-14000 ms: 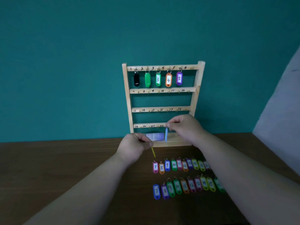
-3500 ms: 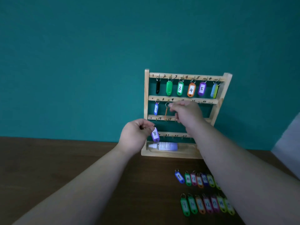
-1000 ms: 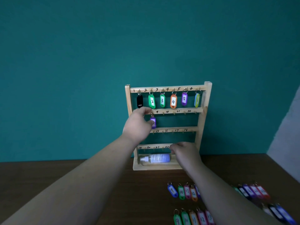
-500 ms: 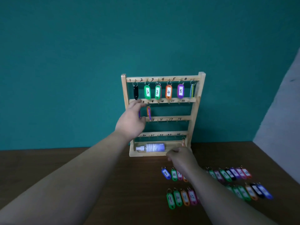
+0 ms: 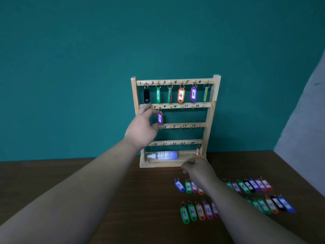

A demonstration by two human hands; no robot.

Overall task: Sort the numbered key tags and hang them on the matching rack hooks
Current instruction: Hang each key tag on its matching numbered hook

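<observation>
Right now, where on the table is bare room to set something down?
The widest bare table lies left of the rack, crossed by the left forearm. A narrow strip runs between the rack base and the tag rows; the right hand hovers there. Crowded: the two tag rows at right front.

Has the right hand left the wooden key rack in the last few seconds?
Yes. The right hand has dropped from the second rail of the wooden key rack to the brown table, in front of its base tray.
</observation>
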